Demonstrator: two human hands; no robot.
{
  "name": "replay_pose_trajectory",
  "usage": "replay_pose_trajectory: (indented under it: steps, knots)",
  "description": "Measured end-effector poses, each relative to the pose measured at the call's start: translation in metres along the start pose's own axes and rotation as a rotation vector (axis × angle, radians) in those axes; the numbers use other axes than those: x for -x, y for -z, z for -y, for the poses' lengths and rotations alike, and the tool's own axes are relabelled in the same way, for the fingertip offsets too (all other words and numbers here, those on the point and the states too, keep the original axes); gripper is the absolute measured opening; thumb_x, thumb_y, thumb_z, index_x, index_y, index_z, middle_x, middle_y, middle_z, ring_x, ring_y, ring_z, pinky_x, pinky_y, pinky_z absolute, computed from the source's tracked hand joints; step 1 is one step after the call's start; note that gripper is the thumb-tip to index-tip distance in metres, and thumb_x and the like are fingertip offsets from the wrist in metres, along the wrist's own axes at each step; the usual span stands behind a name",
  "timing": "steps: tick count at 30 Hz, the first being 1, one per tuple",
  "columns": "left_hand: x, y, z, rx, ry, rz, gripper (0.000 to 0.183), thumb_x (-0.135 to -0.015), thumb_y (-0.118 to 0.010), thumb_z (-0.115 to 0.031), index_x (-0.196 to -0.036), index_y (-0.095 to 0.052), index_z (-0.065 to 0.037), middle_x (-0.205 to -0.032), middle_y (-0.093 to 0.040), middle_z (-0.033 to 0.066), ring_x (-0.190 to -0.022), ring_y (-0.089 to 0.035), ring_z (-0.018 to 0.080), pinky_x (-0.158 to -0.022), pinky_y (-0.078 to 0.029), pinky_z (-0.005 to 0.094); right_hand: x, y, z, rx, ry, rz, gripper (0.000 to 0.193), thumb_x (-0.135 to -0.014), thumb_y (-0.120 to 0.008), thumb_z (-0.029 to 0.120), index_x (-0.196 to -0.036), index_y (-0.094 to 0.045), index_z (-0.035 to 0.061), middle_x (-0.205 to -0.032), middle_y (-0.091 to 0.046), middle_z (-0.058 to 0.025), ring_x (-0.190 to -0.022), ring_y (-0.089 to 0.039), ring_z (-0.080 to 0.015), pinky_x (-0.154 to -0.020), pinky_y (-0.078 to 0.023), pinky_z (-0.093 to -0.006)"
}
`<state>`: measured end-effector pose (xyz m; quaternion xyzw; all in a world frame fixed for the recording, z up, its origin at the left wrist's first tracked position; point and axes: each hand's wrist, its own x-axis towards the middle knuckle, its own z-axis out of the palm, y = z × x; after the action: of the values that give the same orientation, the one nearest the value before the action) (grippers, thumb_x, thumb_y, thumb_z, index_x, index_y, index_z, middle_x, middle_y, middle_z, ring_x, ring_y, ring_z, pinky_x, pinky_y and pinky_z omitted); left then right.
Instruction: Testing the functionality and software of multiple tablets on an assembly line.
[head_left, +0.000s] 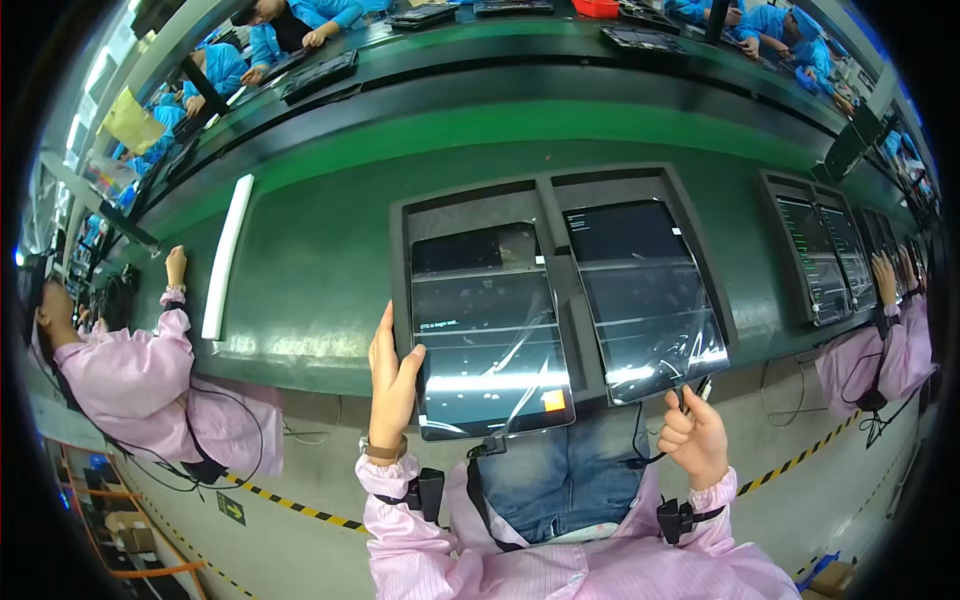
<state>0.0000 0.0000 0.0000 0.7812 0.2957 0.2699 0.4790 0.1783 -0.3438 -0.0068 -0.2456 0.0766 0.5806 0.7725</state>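
Two tablets share one dark grey foam tray (pixel 549 205) with two compartments on the green bench (pixel 300 250), directly in front of the person. The left tablet (pixel 490 320), lit with a small line of text and an orange square near its lower right corner, sits in the left compartment with its near end jutting past the bench edge; the right tablet (pixel 650 290) lies tilted in the right compartment, its near end also over the edge. Clear film glints on both screens. The left hand (pixel 392 385) is at the left tablet's left side, thumb spread well away from the fingers, the thumb on the tablet's edge and the fingers, close together, along the tray's outer side. The right hand (pixel 697 437) has its thumb and forefinger pinched on one small black plug (pixel 682 398) at the right tablet's near edge, the other fingers curled in; whether the plug is seated cannot be told. A second black connector (pixel 488 447) is at the left tablet's near edge. Each forearm bears one black strapped device, two in all. One white strip (pixel 228 255) lies to the left, and one further tray (pixel 800 182) with two tablets stands to the right, near a co-worker's hand (pixel 884 277).
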Motion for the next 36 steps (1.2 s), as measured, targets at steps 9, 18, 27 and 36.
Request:
replay_pose_trajectory:
  steps: [9, 18, 27, 36]
  knots:
    - [0.001, -0.001, 0.000, 0.055, -0.008, -0.012, 0.062, -0.082, -0.050, -0.012, -0.139, -0.029, -0.001, -0.136, -0.037, 0.0160, -0.125, -0.029, 0.0291, -0.106, -0.020, 0.0371, 0.002, -0.001, -0.002, -0.007, 0.046, 0.003, 0.033, -0.100, -0.028, 0.035, -0.092, -0.045, 0.0086, -0.052, -0.018, 0.0072, -0.044, -0.017, -0.0062, -0.047, -0.019, -0.0233]
    - [0.001, -0.001, 0.001, 0.061, 0.012, -0.004, 0.063, -0.082, -0.050, -0.012, -0.139, -0.029, 0.000, -0.138, -0.035, 0.0166, -0.126, -0.029, 0.0294, -0.107, -0.019, 0.0377, 0.000, -0.003, -0.006, 0.014, 0.075, -0.084, 0.038, -0.099, -0.029, 0.042, -0.087, -0.045, 0.0097, -0.050, -0.016, 0.0071, -0.043, -0.015, -0.0064, -0.045, -0.018, -0.0236]
    - [0.001, 0.004, 0.004, -0.021, -0.040, 0.057, 0.076, -0.075, -0.059, -0.017, -0.141, -0.025, -0.001, -0.140, -0.034, 0.0163, -0.127, -0.028, 0.0313, -0.107, -0.020, 0.0395, -0.016, -0.031, -0.064, 0.366, -0.031, -0.035, 0.038, -0.097, -0.041, 0.036, -0.092, -0.056, 0.0011, -0.051, -0.021, 0.0077, -0.044, -0.020, -0.0055, -0.044, -0.018, -0.0244]
    - [-0.004, 0.001, 0.009, 0.151, 0.034, 0.021, 0.060, -0.084, -0.050, -0.012, -0.139, -0.029, -0.001, -0.140, -0.033, 0.0175, -0.127, -0.029, 0.0295, -0.107, -0.021, 0.0371, -0.067, -0.077, -0.140, 0.159, -0.163, 0.172, 0.043, -0.101, -0.029, 0.032, -0.126, -0.045, 0.0009, -0.054, -0.020, 0.0069, -0.047, -0.018, -0.0051, -0.048, -0.020, -0.0228]
